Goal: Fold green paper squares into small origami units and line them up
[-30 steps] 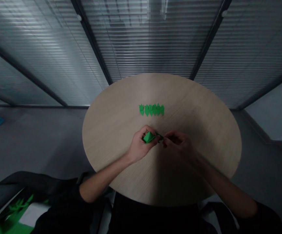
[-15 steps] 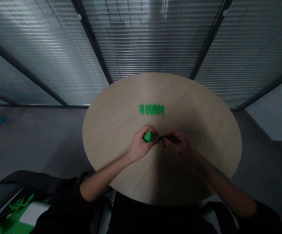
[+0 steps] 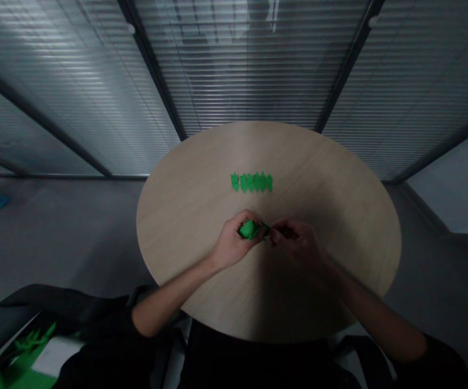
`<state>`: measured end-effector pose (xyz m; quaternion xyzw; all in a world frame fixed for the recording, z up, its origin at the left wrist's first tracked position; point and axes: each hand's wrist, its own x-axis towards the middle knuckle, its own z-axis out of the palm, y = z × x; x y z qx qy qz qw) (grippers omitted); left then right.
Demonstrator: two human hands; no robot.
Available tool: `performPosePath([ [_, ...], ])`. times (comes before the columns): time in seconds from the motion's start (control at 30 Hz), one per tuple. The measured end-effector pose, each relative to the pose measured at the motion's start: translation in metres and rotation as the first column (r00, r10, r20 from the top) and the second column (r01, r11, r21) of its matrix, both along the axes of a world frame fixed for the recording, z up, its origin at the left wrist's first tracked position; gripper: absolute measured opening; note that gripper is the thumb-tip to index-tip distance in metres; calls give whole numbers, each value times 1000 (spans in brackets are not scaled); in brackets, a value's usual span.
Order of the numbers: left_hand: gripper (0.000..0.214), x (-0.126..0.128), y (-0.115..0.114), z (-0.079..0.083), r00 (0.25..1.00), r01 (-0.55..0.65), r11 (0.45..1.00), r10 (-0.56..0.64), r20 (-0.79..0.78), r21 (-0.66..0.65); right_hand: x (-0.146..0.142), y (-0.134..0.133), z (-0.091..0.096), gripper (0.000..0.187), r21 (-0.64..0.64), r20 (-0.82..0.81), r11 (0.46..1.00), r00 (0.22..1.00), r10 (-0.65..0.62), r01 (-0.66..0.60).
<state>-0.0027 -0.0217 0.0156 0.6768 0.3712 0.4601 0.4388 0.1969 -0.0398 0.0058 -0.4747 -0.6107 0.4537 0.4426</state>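
A rounded, pale wood-grain worktop [image 3: 185, 216] stands before grey slatted blinds [image 3: 242, 81]. Across it lies a row of small green leaf-shaped pieces [image 3: 257, 182]. Left hand [image 3: 230, 241]: grip clamped on a green, angular folded piece [image 3: 248, 230], nearer than the row. Right hand [image 3: 300, 241]: fingertips at its narrow end; shadow obscures grip closure.

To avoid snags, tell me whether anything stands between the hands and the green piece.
Nothing visible does: the left hand holds the green piece, and the right hand is at its right end, though a grip there is too dark to confirm. The row of green shapes lies beyond both on the table.
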Motion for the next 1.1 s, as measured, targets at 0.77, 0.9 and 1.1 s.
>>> performPosePath([
  [0.77,28,-2,1,-5,997,19,996,-13,-76,88,-2,-1,6,22,34,88,998,995,41,-45],
  [0.9,32,-4,-1,-3,995,29,994,-18,-103,106,0,-1,5,20,53,95,998,995,40,-45],
  [1.1,29,-4,-1,-5,994,53,993,-43,-97,104,0,-1,2,15,73,110,996,993,49,-57],
])
